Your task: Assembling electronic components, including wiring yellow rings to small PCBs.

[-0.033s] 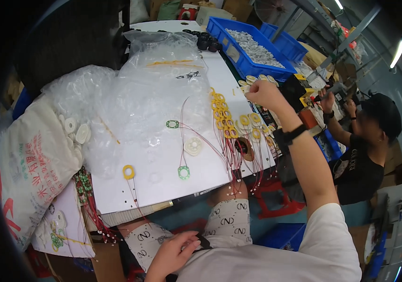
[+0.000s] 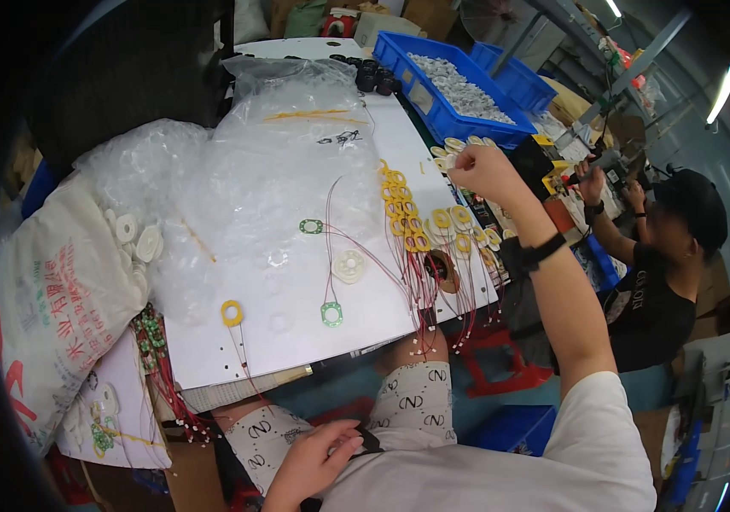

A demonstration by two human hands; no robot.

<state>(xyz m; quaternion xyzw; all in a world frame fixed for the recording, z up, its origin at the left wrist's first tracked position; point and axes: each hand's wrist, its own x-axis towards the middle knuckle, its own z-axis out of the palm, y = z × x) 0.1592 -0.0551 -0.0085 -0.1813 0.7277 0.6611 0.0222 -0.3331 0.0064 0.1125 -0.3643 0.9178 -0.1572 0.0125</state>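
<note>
My right hand (image 2: pixel 484 173) reaches to the far right edge of the white table (image 2: pixel 296 346), its fingers pinched together beside a group of round white-and-yellow parts (image 2: pixel 459 147). What it holds, if anything, is hidden by the fingers. My left hand (image 2: pixel 324 452) rests in my lap with loosely bent, slightly parted fingers and nothing visible in it. Yellow ring coils (image 2: pixel 395 205) with red and dark wires lie in rows right of centre. Two green ring boards, one near the front (image 2: pixel 331 314), lie by a white round part (image 2: pixel 349 266). A single yellow ring (image 2: pixel 232 313) sits apart to the left.
Clear plastic bags (image 2: pixel 288 154) cover the table's left and back. A white woven sack (image 2: pixel 75 299) stands left, beside bundled wired green boards (image 2: pixel 150 341). A blue crate (image 2: pixel 450 90) of small pale parts stands at the back right. Another person (image 2: pixel 659 264) works at right.
The view has shifted very slightly. My right hand stays by the white-and-yellow parts with its fingers closed, and my left hand has not moved.
</note>
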